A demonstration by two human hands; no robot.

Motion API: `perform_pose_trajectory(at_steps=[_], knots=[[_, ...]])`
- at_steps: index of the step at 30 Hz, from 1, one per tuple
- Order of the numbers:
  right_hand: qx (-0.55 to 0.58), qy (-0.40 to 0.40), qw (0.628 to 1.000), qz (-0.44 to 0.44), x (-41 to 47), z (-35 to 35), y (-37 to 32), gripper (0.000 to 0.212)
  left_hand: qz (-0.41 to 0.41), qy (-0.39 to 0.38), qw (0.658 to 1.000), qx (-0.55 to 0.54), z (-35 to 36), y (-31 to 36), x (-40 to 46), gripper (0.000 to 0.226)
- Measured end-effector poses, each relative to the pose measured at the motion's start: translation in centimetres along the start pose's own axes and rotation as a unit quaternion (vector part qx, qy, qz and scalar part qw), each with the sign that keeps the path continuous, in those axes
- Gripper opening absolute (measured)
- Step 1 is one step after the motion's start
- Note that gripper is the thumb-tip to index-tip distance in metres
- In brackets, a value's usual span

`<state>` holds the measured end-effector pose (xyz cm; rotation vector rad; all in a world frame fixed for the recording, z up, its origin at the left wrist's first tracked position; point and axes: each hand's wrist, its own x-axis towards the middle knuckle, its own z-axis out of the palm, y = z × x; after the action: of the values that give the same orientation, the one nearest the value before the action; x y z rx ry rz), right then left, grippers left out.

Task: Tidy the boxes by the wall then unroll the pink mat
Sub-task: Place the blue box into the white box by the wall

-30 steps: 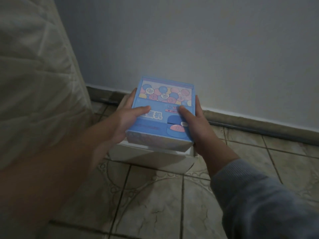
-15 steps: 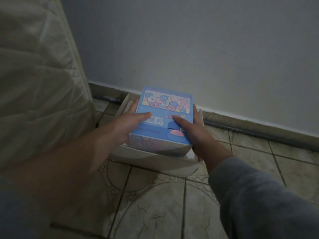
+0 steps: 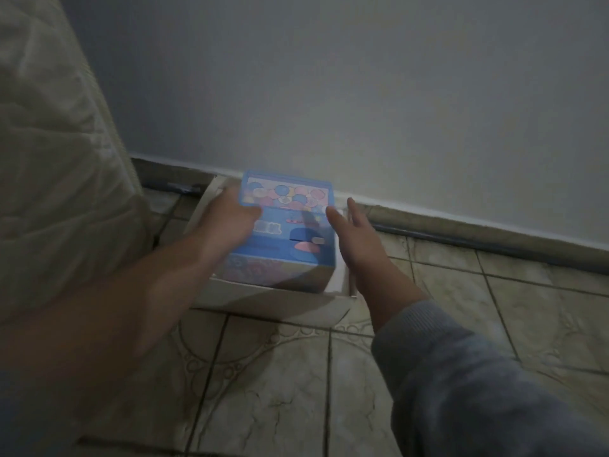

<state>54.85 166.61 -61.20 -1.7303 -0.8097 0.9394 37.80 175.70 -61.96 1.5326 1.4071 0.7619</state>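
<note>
A blue box point(image 3: 290, 225) printed with coloured balls sits inside a larger white open box point(image 3: 270, 298) on the floor, close against the wall. My left hand point(image 3: 224, 222) grips the blue box's left side, thumb lying across its top. My right hand point(image 3: 359, 239) is beside the box's right edge with fingers straight and spread, holding nothing; its thumb tip is at the box's top corner. No pink mat is in view.
A pale quilted mattress point(image 3: 56, 159) stands upright at the left, close to the white box. The grey wall point(image 3: 362, 94) and a dark baseboard point(image 3: 461, 232) run behind. Patterned floor tiles point(image 3: 270, 390) lie in front and to the right.
The blue box has gone down and toward the wall into the white box. My right hand has let go of it and spread its fingers; my left hand stays on it.
</note>
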Motion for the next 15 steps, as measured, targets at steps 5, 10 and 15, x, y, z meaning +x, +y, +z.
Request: perform_pose_trajectory(at_steps=[5, 10, 15], knots=[[0.0, 0.097, 0.995, -0.036, -4.1, -5.5, -2.8, 0.058, 0.068, -0.026, 0.997, 0.033, 3.0, 5.8, -2.6, 0.058], [-0.023, 0.194, 0.98, -0.048, -10.0, -11.2, -4.1, 0.055, 0.11, -0.136, 0.984, 0.021, 5.3, 10.3, -7.6, 0.059], [-0.035, 0.297, 0.953, -0.055, -15.2, -16.4, -4.2, 0.046, 0.135, -0.154, 0.979, 0.021, 6.6, 12.6, -10.9, 0.064]])
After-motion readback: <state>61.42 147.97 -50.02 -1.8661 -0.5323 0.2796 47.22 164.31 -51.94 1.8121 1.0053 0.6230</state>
